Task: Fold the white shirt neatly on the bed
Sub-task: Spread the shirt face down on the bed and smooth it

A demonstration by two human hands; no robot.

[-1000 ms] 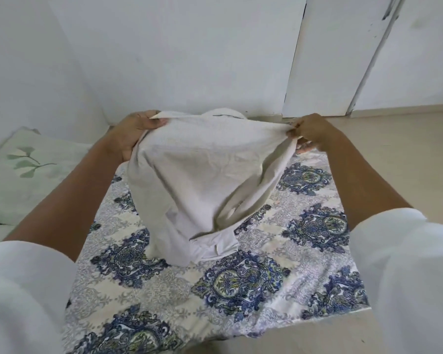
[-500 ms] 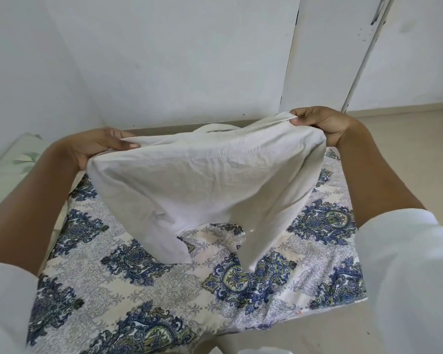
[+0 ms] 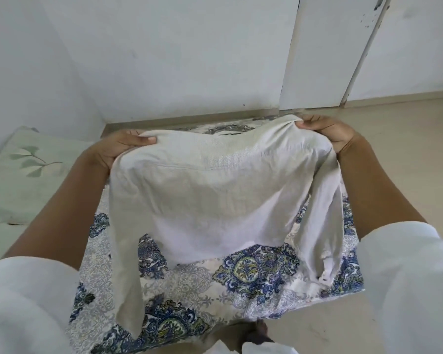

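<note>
Shirt [image 3: 215, 195] is hanging spread over the bed [image 3: 253, 272] now (bunched a second ago); you're pinching its shoulders, left hand [image 3: 113, 149] and right hand [image 3: 327, 131] pulled well apart, ready for laying flat.

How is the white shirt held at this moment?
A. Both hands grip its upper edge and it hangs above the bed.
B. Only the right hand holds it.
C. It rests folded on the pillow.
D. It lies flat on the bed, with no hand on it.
A: the left hand and the right hand each grip the top of the white shirt, and its sleeves hang down over the bed.
</note>
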